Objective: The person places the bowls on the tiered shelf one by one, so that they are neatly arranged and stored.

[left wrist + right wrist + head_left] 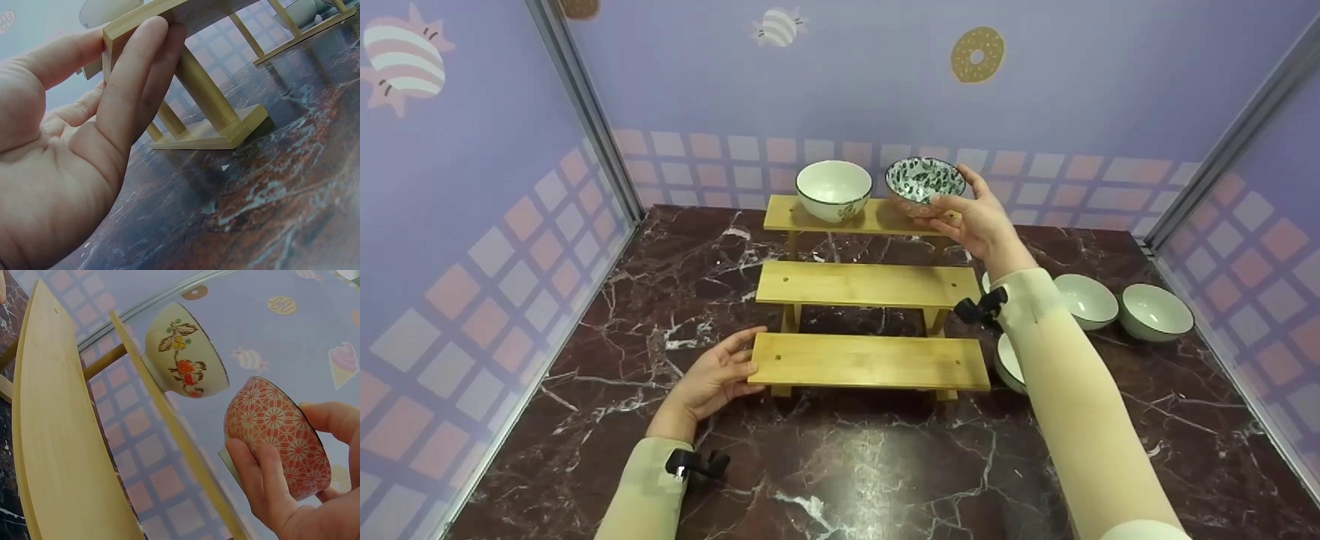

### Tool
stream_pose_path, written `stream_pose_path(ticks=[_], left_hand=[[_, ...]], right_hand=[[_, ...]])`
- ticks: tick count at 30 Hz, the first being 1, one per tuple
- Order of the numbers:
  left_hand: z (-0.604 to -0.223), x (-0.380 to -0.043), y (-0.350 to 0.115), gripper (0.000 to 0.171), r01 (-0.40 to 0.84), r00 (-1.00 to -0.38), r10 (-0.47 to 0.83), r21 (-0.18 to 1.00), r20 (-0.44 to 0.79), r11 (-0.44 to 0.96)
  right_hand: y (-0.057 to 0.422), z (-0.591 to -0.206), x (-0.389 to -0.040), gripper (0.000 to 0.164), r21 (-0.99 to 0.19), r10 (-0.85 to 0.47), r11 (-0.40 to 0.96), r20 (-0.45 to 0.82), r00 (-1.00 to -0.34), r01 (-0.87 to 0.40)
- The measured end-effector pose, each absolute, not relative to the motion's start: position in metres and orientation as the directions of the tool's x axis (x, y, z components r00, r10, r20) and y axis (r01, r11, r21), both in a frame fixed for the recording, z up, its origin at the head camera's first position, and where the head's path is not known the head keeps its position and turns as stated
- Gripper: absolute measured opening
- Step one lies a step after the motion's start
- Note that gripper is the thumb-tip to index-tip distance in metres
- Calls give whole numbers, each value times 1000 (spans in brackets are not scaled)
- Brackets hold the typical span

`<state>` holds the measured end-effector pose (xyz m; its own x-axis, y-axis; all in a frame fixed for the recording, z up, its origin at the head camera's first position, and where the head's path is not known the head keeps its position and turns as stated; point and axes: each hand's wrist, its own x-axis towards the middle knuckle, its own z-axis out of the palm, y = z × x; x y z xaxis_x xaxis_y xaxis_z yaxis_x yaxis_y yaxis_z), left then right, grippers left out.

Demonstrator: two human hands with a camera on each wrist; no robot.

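Observation:
A three-step wooden stand (870, 358) occupies the middle of the table. My left hand (720, 379) grips the left end of its lowest step; in the left wrist view, fingers (132, 79) reach under the board. Over the right part of the top step, my right hand (979, 217) holds a patterned bowl (924, 180) by its rim and base. This bowl has green leaf shapes inside and red-and-white flower shapes outside (273, 422). To its left on the top step sits a white bowl (834, 191), with a flower sprig painted outside (185, 354).
Right of the stand, several pale bowls sit on the dark marbled table, among them one bowl (1086, 301), another farther right (1156, 311) and one partly behind the right sleeve (1011, 364). Printed walls (877, 97) enclose the table at the back and sides.

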<state>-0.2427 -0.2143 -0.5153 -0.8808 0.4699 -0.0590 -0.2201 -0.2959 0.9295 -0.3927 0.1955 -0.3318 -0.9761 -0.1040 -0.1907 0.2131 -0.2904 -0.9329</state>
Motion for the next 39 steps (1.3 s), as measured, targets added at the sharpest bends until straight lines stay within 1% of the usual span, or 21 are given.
stream_pose_path(ticks=[8, 14, 29, 39], left_hand=[[-516, -243, -215, 72, -218, -882, 468, 931, -60, -293], [-516, -243, -214, 72, -210, -881, 471, 933, -51, -292], [-517, -244, -214, 73, -217, -881, 469, 933, -60, -287], [-518, -244, -214, 71, -213, -882, 468, 932, -54, -292]], right_hand=[[181, -340, -397, 94, -933, -108, -285, -198, -974, 221], [178, -341, -399, 98, -921, -120, -315, -201, -972, 229], [181, -343, -398, 93, -945, -108, -223, -219, -970, 238], [187, -344, -391, 95, -954, -159, -196, -195, -968, 225]])
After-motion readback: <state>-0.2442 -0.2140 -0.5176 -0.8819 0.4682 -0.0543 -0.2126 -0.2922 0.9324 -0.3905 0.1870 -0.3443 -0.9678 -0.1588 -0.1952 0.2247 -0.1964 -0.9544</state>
